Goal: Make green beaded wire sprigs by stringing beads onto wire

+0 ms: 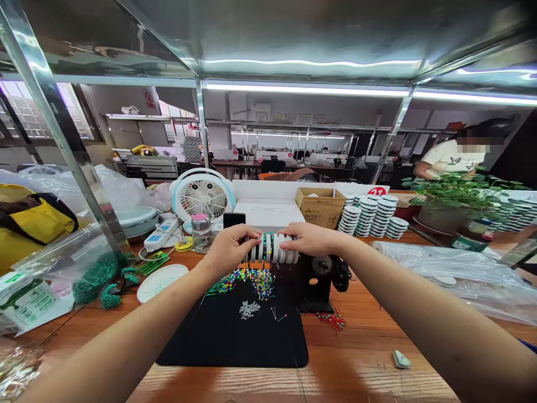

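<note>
A row of white, spool-like discs (276, 254) is held level above a black mat (235, 336), with dark and green beaded cord wound around part of it. At its left end, my left hand (230, 246) is closed in a pinch; what lies between the fingertips is too small to make out. My right hand (312, 238) grips the discs from the right, thumb on the front. Below, multicoloured beads (255, 280) lie heaped on the mat. Nearer are small silvery pieces (249, 309) and a few pins with pink heads (279, 317).
A small black machine (319, 280) stands right of the mat beside red cords (331, 320). Behind are a fan (203, 196), a jar (202, 232), a cardboard box (321, 207) and stacked spools (369, 215). A white plate (161, 282) sits left. A person (451, 157) is at the far right.
</note>
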Demonstrator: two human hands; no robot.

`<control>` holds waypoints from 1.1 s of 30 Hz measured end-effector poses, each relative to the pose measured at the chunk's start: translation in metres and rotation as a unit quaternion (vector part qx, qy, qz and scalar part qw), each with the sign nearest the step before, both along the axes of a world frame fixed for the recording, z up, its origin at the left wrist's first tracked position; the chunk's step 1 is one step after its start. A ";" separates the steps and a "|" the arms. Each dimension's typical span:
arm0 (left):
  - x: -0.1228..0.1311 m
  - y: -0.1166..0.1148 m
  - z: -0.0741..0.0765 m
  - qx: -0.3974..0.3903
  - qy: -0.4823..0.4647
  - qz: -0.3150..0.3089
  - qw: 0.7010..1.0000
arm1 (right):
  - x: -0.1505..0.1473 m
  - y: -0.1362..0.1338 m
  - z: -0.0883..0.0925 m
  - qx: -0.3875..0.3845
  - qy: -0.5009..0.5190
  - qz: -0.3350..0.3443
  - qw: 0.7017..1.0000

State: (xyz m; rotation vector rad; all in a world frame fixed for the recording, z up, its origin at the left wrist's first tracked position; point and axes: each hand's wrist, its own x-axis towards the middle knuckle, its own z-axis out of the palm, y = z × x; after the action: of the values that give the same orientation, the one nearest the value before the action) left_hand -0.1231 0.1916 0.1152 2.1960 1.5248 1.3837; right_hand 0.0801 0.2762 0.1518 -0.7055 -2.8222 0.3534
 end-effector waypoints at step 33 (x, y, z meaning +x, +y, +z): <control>-0.013 0.004 0.003 -0.033 0.007 -0.060 0.998 | -0.124 -0.064 -0.145 0.210 -0.056 0.033 0.976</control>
State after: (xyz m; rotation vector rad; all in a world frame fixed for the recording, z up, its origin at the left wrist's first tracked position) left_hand -0.1361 0.1960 0.1179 2.2225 1.3958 1.2670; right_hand -0.0439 0.2119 0.0071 -0.5538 -2.8835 -0.2784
